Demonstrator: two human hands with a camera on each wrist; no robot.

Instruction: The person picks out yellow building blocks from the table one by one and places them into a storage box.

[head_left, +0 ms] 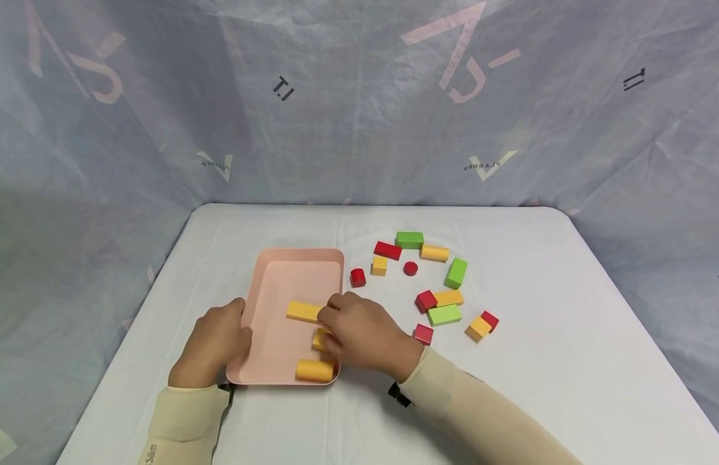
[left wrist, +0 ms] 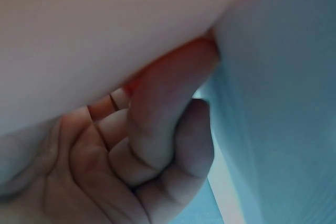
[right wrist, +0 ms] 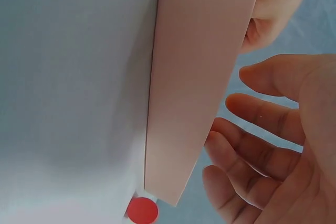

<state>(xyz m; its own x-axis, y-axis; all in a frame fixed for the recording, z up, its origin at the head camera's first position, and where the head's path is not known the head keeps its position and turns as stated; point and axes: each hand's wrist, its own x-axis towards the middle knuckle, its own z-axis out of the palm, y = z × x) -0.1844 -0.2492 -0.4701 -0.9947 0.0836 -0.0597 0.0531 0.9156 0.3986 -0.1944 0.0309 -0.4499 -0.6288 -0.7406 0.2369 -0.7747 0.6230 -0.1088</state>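
Observation:
A pink tray [head_left: 278, 349] lies on the table with three yellow blocks in it. My left hand [head_left: 216, 339] grips its left wall, and in the left wrist view curled fingers [left wrist: 157, 124] press against the outside of that wall. Over the tray's right rim reaches my right hand [head_left: 362, 332], its fingertips by a flat yellow block [head_left: 303, 311] and a yellow block [head_left: 320, 339] partly hidden beneath it. In the right wrist view the fingers [right wrist: 252, 177] are loosely bent and apart, with nothing between them. A yellow cylinder [head_left: 314, 370] lies in the tray's near right corner.
Right of the tray are scattered blocks: a red cylinder [head_left: 358, 278] close to the rim, a yellow cube [head_left: 379, 265], a green block [head_left: 409, 240], a yellow cylinder [head_left: 435, 252] and several other red, green and yellow pieces. A grey curtain [head_left: 353, 129] hangs behind the white table [head_left: 539, 387].

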